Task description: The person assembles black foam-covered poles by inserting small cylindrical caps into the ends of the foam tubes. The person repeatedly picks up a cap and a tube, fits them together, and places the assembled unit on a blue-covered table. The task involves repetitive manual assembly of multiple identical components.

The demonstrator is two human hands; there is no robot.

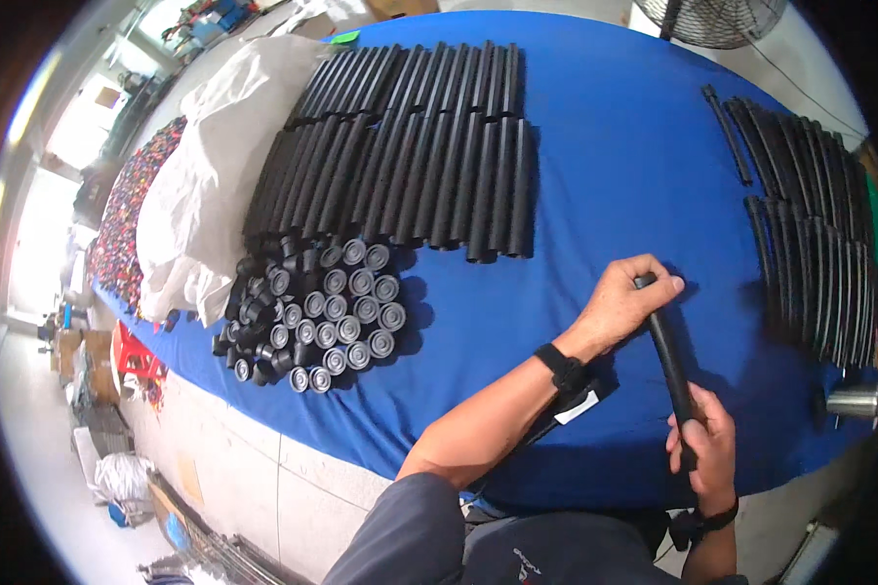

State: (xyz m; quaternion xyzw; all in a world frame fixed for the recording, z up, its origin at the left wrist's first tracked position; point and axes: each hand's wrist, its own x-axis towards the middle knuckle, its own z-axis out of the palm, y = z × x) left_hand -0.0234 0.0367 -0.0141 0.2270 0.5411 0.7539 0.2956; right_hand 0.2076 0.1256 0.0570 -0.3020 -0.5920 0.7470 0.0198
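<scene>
The left forearm reaches up and rightward across the blue-covered bench point(615, 127), wrist angled so that the left hand point(622, 300) lies over the far end of a black tube point(665, 349), its fingers curled closed round that end. The right hand point(714, 450), raised from the lower right edge, grips the near end, thumb along the tube and fingers wrapped at its side with little opening. The tube slants between both hands, right of the black caps point(349, 330) and near the rows of black rods point(815, 283); contact with the cloth cannot be determined.
</scene>
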